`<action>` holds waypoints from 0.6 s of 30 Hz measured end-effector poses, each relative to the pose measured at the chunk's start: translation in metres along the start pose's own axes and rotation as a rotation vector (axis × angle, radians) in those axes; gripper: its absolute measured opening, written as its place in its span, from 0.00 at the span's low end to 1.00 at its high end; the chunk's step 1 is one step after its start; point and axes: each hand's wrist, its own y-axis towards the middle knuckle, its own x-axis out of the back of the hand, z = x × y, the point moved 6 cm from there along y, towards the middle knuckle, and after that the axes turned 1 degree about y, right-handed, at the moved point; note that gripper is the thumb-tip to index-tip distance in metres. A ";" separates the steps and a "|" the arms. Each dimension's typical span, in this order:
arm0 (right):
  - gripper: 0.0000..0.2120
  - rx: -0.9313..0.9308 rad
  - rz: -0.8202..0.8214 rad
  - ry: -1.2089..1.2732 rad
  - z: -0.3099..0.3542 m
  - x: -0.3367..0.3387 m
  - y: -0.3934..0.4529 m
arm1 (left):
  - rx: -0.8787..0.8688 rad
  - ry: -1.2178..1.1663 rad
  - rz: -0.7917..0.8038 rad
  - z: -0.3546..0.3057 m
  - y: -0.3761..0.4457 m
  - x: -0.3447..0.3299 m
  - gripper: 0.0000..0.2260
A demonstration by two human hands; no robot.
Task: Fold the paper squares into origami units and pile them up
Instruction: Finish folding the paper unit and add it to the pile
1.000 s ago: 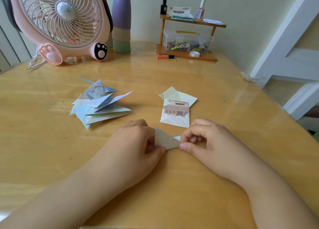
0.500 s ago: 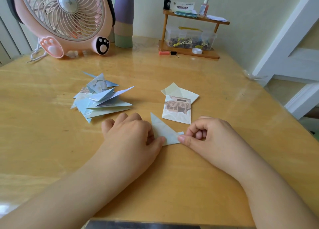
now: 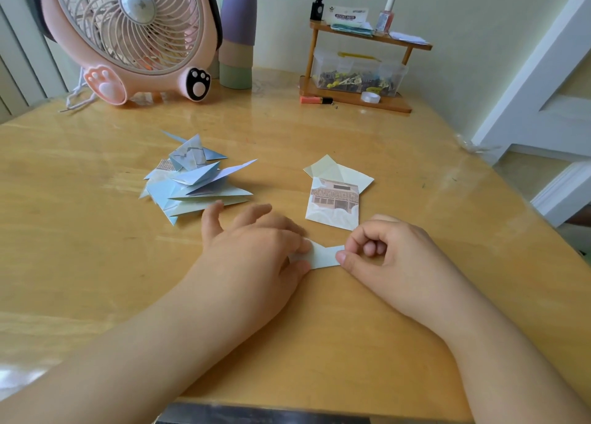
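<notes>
The unit (image 3: 323,257) being folded is a small pale blue-white strip lying flat on the counter (image 3: 415,174), between the two hands near the front edge. Only its right part shows; the left part is hidden under the left hand. Its upper edge has a shallow notch and the right end is cut square.

Behind it and to the left sits the pile (image 3: 195,184) of finished units, a loose heap of pale blue triangular points fanned in several directions. Behind and to the right lies the stack (image 3: 334,203) of unfolded squares, its top sheet printed with a brown building, with a plain cream sheet sticking out beyond it.

The left hand (image 3: 256,247) lies palm down over the unit's left end, its fingers spread and fairly straight, pressing the paper to the counter; its little finger reaches nearly to the pile. Its grip is apart, flat on the paper. The right hand (image 3: 390,257) is curled, with thumb and forefinger pinching the unit's right end; its grip is clamped on the unit, the other fingers tucked into the palm.

Half a second ago a triangular flap stood up between the hands; that flap is now down and the paper reads as a low flat strip. The left hand's fingers have spread out wider towards the pile. The right hand has kept its pinch at the right end.
</notes>
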 end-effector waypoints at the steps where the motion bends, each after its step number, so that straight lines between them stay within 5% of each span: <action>1: 0.09 -0.008 -0.007 -0.002 -0.001 0.001 0.000 | -0.035 0.014 -0.003 -0.003 0.000 0.001 0.11; 5: 0.10 -0.022 -0.022 -0.009 -0.004 0.003 -0.001 | -0.168 0.127 0.104 -0.002 -0.006 -0.003 0.18; 10: 0.10 -0.013 -0.030 -0.026 -0.004 0.004 -0.001 | -0.042 0.042 0.241 0.009 -0.001 -0.005 0.16; 18: 0.11 0.065 -0.031 -0.031 0.017 -0.005 -0.001 | 0.057 -0.163 0.242 0.018 0.001 -0.004 0.15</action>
